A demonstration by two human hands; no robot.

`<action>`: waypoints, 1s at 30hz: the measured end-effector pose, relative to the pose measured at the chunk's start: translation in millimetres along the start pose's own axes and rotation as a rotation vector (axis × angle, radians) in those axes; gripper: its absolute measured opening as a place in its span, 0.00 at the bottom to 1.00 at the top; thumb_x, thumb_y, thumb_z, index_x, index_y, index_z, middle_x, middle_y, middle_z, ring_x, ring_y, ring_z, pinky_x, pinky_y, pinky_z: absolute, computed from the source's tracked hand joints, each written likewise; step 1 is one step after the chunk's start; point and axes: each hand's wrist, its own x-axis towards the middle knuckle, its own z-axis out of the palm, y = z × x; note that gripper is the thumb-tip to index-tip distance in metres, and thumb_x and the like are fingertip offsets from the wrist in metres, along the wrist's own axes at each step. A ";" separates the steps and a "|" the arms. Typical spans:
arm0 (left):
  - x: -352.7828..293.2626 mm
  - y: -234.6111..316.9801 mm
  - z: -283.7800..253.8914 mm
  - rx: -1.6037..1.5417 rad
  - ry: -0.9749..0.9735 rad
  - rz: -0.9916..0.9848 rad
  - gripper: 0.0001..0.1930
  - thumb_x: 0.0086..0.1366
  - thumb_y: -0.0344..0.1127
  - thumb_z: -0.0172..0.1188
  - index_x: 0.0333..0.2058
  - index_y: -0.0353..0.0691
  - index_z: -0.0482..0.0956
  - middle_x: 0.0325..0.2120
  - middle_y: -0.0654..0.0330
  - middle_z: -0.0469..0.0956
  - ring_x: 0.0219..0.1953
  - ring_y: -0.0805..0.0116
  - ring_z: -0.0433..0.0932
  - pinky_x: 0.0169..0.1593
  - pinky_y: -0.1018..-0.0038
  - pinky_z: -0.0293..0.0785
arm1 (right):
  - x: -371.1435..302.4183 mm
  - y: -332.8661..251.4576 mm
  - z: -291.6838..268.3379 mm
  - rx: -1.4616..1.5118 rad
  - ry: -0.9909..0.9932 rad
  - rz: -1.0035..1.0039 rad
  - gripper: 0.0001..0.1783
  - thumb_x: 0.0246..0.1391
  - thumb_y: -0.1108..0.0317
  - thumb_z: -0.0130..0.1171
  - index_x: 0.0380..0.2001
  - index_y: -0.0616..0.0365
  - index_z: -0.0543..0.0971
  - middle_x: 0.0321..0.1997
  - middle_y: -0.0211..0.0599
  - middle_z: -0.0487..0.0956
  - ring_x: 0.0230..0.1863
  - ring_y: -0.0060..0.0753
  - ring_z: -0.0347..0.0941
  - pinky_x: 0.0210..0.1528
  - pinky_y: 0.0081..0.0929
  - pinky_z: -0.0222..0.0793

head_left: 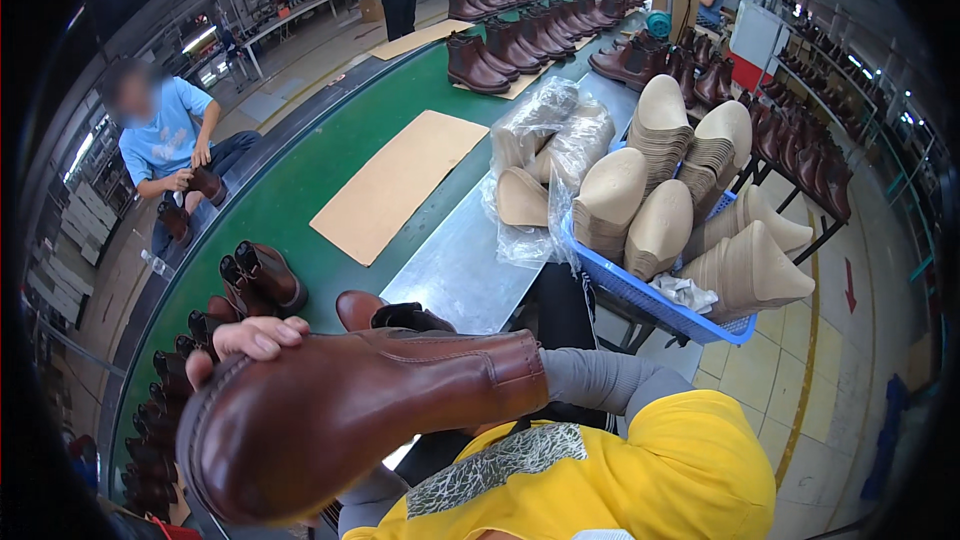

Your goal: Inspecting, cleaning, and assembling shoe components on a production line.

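Observation:
A glossy brown leather boot (340,410) is held up close in front of me, lying sideways with its toe to the left. The fingers of my left hand (255,340) curl over the toe end by the sole edge; the rest of that hand is behind the boot. From the right, my grey-sleeved right forearm runs to the boot's top opening. My right hand is hidden, inside or behind the shaft, so its fingers do not show. Just beyond the held boot lies another brown boot (358,310), partly covered by it, at the edge of a metal plate (470,275).
A green conveyor belt (300,185) curves past, bearing a tan cardboard sheet (400,185) and rows of boots (265,275). To the right, a blue basket (650,302) holds stacked tan boards beside plastic-wrapped ones (550,130). A seated person (165,140) handles a boot across the belt.

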 end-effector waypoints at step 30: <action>-35.8 6.2 5.8 0.244 0.239 0.117 0.22 0.72 0.49 0.42 0.61 0.52 0.61 0.40 0.41 0.71 0.45 0.44 0.73 0.51 0.49 0.70 | 7.2 16.9 -6.9 -0.547 0.407 -0.377 0.28 0.49 0.49 0.65 0.47 0.55 0.70 0.44 0.32 0.72 0.49 0.29 0.67 0.53 0.58 0.56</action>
